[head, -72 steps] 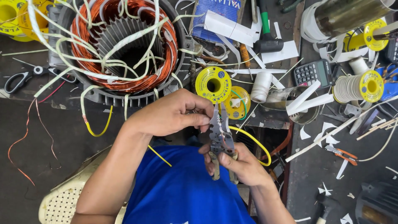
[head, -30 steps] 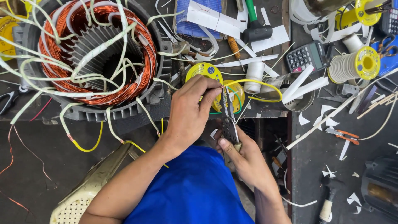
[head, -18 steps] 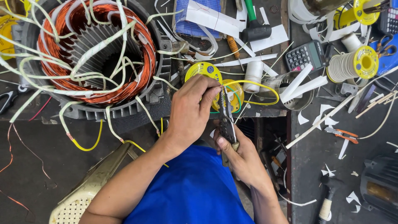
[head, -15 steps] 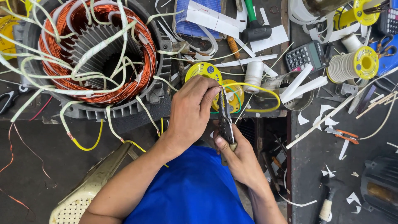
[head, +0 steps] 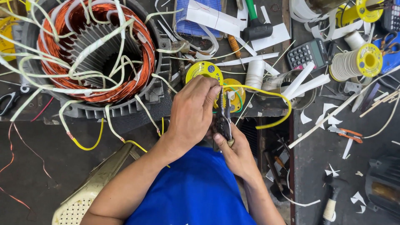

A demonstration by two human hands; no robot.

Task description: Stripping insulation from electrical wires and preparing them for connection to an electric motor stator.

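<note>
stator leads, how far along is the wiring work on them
Done, by the look of it: the copper winding sits in the stator, laced with white sleeving, and some leads already wear yellow sleeve. In hand: the right hand holds pliers on a yellow sleeve that the left hand steadies. Left: several white leads hang loose over the stator rim, unjoined.

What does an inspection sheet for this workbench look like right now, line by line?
Surface: dark workbench, crowded.
Job's things: pliers gripped by right hand; left hand holds yellow wire at the pliers' tip.
Clutter: calculator, white thread spool, yellow reel, hammer, paper strips.
Hands: both closed, close together.
Cables: white sleeved leads sprawl from copper-wound motor stator; loose red wire.
Surroundings: cream plastic chair and a second hammer below the bench.
</note>
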